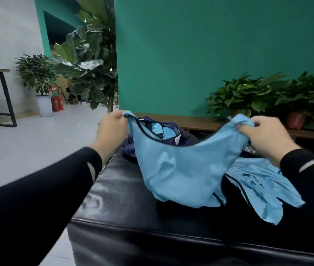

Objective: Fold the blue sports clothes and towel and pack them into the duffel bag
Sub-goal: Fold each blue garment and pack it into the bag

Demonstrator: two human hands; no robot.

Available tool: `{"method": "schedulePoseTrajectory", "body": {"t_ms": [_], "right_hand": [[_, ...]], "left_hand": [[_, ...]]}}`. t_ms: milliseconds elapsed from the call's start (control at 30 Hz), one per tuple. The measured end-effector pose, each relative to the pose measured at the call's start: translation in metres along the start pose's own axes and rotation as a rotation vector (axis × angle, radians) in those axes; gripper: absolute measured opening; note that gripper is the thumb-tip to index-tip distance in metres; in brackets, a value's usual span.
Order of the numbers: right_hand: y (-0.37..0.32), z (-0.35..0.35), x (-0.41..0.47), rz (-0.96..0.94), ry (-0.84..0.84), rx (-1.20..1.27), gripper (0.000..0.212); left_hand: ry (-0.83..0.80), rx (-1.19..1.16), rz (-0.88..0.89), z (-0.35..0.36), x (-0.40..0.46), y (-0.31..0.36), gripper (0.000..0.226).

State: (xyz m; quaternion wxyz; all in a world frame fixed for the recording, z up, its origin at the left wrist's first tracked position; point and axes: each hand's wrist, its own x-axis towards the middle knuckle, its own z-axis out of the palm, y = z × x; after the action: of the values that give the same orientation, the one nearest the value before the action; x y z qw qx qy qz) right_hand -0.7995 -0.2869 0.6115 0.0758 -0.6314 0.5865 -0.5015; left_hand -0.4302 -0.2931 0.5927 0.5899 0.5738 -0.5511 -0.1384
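The left hand (112, 129) and right hand (267, 135) are each pinching one shoulder of one light-blue jersey (181, 169), lifting it above the black bench (123, 198); a second blue garment (263, 189) is lying beside, one duffel bag (163, 133) behind.

The light blue garment (181, 169) hides most of the dark duffel bag (167, 131) behind it. The black surface (123, 198) is cut off at the bottom and right edges.

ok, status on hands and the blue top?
Left hand and right hand pinch blue top, lifted over bench. Duffel bag open behind. Nothing blocking.
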Motion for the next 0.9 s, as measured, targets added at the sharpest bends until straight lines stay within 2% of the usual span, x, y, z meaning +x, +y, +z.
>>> {"method": "schedulePoseTrajectory", "body": {"t_ms": [67, 133, 200, 267, 333, 433, 633, 700, 800, 900], "right_hand": [[-0.021, -0.017, 0.011, 0.027, 0.024, 0.181, 0.022], [-0.045, -0.036, 0.019, 0.04, 0.117, 0.396, 0.009], [-0.064, -0.053, 0.028, -0.004, 0.211, 0.496, 0.014], [-0.074, -0.063, 0.035, -0.004, 0.153, 0.475, 0.016], [-0.075, -0.065, 0.034, 0.02, 0.061, 0.33, 0.009], [-0.07, -0.065, 0.027, 0.006, 0.055, 0.176, 0.021], [-0.055, -0.068, 0.005, 0.016, -0.036, -0.056, 0.022], [-0.05, -0.07, 0.004, 0.054, -0.067, -0.008, 0.021], [-0.05, -0.071, -0.001, 0.157, -0.126, 0.254, 0.014], [-0.05, -0.075, 0.007, 0.121, -0.011, 0.386, 0.022]], "left_hand": [[0.014, -0.03, 0.074, -0.019, 0.01, 0.038, 0.035], [0.057, -0.093, 0.123, -0.036, 0.017, 0.074, 0.035], [0.132, -0.196, 0.146, -0.053, 0.025, 0.104, 0.034], [0.148, -0.207, 0.161, -0.064, 0.031, 0.12, 0.03], [0.105, -0.082, 0.143, -0.067, 0.028, 0.123, 0.028], [0.04, -0.017, 0.083, -0.065, 0.018, 0.112, 0.029], [0.039, 0.064, 0.011, -0.062, 0.0, 0.093, 0.02], [0.04, 0.074, 0.019, -0.06, -0.005, 0.095, 0.024], [-0.012, 0.123, 0.066, -0.054, -0.014, 0.103, 0.028], [-0.126, 0.15, 0.108, -0.046, -0.02, 0.111, 0.036]]}}
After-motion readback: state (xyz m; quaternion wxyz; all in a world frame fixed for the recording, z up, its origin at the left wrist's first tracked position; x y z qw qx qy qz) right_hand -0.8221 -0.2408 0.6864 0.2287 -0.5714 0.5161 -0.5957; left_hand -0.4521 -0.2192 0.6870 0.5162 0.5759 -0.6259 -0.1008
